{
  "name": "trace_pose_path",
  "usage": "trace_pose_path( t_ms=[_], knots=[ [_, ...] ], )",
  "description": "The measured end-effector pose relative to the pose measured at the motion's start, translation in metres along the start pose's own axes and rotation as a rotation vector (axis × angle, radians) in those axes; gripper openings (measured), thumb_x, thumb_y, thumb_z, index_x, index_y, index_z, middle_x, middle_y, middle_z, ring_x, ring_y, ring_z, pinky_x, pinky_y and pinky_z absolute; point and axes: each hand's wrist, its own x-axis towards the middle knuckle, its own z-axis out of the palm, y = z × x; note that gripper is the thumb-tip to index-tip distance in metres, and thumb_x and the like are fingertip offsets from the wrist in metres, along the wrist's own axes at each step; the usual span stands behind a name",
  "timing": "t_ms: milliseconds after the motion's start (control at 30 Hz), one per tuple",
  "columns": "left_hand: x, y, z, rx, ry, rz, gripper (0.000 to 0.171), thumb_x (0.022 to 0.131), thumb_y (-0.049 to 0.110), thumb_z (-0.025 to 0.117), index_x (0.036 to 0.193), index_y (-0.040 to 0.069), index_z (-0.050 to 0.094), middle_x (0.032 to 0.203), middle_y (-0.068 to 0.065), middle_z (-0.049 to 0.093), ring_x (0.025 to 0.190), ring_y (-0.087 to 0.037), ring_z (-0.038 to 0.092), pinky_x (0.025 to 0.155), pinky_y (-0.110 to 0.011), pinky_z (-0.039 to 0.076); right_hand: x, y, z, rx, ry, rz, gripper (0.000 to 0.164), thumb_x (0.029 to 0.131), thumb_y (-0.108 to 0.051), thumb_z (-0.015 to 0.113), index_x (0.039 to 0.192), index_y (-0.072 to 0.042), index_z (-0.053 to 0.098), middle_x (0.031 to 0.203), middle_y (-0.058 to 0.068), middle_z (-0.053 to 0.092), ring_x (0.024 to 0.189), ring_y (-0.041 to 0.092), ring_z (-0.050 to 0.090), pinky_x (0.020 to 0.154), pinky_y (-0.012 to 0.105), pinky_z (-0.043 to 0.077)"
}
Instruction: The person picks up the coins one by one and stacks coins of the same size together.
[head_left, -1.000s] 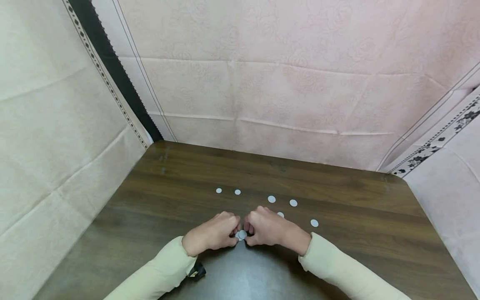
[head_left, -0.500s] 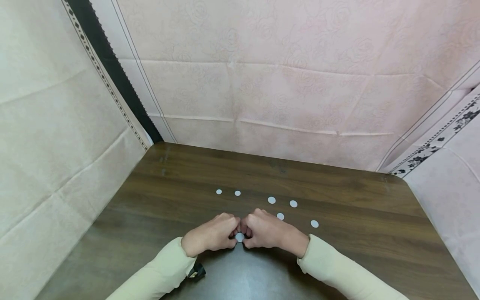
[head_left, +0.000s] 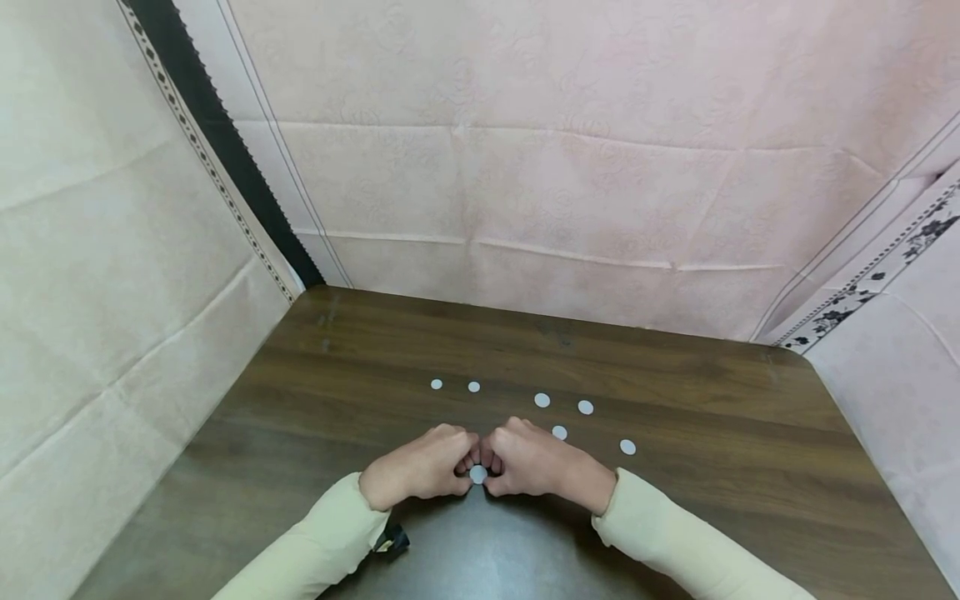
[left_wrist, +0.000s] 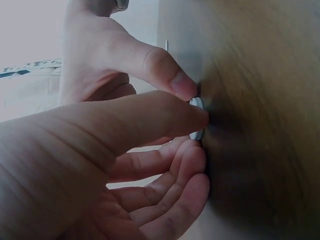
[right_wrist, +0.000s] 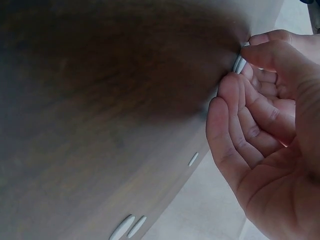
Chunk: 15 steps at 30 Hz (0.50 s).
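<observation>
Two white round discs lie stacked flat on the dark wooden table, between the two hands. From the left, my left hand holds the stack's edge between thumb and curled fingers. My right hand does the same from the right, and the knuckles of both hands nearly meet. In the left wrist view the stacked discs show edge-on, partly hidden behind the left thumb. The right wrist view shows the stack's edge between the right thumb and fingertips, close against the tabletop.
Several loose white discs lie beyond the hands: two small ones, a left disc and its neighbour, and larger ones such as the back disc and the rightmost disc. A pale patterned cloth hangs behind the table.
A second ago the upper disc sat off to one side of the lower one; now the two line up. The right hand has drawn slightly left, closer to the left hand.
</observation>
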Motion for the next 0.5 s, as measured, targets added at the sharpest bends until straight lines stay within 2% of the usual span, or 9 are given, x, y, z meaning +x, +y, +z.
trace_pose_path(
  t_ms=[333,500],
  knots=[
    [-0.0004,-0.0001,0.0012,-0.027,-0.022,-0.028,0.018,0.083,-0.001,0.077,0.086,0.006,0.060,0.078,-0.004,0.058,0.072,-0.006,0.043,0.066,-0.021,0.041,0.0006,0.0011,-0.0018,0.021,-0.005,-0.025,0.009,0.081,-0.010,0.083,0.081,-0.011,0.074,0.072,-0.005,0.073,0.065,-0.009,0.060,0.061,0.010,0.049],
    [-0.0004,0.0009,0.0005,-0.033,-0.026,-0.035,0.018,0.083,-0.002,0.076,0.086,0.006,0.061,0.078,-0.004,0.058,0.071,-0.007,0.043,0.065,-0.022,0.041,-0.0009,0.0030,-0.0046,0.074,-0.047,-0.020,0.008,0.082,-0.009,0.082,0.087,-0.010,0.076,0.079,-0.004,0.077,0.070,-0.008,0.066,0.065,0.008,0.051]
  ],
)
